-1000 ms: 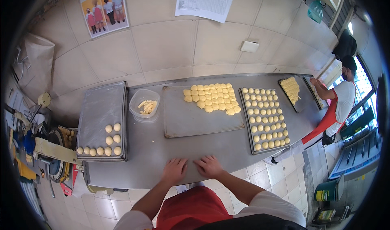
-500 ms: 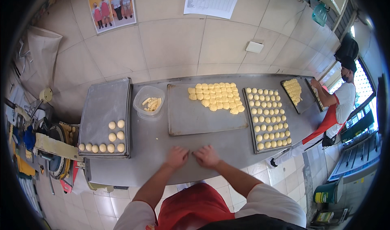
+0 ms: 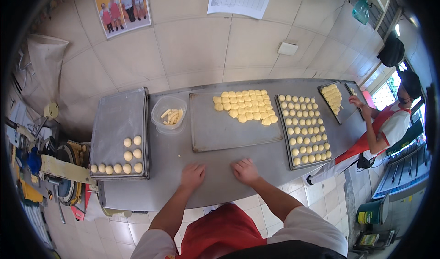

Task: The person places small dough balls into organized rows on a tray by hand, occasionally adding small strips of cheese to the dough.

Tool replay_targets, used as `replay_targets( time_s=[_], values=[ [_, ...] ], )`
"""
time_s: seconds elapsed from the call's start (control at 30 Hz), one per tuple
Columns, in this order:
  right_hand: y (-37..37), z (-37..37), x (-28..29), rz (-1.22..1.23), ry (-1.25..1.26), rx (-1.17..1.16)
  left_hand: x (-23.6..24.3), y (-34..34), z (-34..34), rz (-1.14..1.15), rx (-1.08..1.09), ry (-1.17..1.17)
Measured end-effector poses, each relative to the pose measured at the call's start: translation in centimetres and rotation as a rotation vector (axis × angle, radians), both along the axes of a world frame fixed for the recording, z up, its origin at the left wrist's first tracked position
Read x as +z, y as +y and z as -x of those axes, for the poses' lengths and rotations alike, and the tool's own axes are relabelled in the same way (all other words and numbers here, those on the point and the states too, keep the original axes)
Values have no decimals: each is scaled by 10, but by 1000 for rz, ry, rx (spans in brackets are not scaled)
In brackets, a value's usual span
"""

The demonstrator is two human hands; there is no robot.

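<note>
One left hand [image 3: 193, 174], one right hand [image 3: 246, 170]: curled, apart, seem to rest on the counter [image 3: 215, 168]; can't tell if they pinch anything | Dough [image 3: 246, 106]: bits touching, on the tray [image 3: 231, 137] ahead | Looks soft, so a light touch should keep bits round

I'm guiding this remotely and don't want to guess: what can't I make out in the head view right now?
All in the head view:
1. Undersides of the left hand and right hand: hidden by the hands' own backs.
2. Pale speck on the table: too small to identify.
3. Contents of the far tray: partly behind the co-worker's hand.
4. Wall sheet: top cut off by the upper edge.
</note>
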State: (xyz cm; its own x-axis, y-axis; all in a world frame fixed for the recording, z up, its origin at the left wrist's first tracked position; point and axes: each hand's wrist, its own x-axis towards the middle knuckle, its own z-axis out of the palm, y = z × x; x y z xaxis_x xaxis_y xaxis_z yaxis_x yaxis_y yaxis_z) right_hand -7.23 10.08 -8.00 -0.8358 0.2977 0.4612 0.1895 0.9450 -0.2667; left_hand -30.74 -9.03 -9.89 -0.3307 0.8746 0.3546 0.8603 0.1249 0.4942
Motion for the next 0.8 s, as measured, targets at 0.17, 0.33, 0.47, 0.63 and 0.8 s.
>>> replay_targets(
  time_s=[0.17, 0.33, 0.47, 0.63, 0.8],
  values=[
    [-55, -34, -11, 68, 11, 36, 2, -23, -52, -31, -57, -5],
    [-16, 20, 14, 19, -146, 163, 6, 29, -15, 42, -152, 26],
    [16, -18, -11, 187, -216, 40, 3, 2, -13, 135, 52, -89],
    [-22, -34, 27, 220, -285, -146, 24, -69, -22, 113, 272, -94],
    [-34, 20, 75, 711, -288, -103, 94, -81, -4, -175, 366, -625]
  ],
)
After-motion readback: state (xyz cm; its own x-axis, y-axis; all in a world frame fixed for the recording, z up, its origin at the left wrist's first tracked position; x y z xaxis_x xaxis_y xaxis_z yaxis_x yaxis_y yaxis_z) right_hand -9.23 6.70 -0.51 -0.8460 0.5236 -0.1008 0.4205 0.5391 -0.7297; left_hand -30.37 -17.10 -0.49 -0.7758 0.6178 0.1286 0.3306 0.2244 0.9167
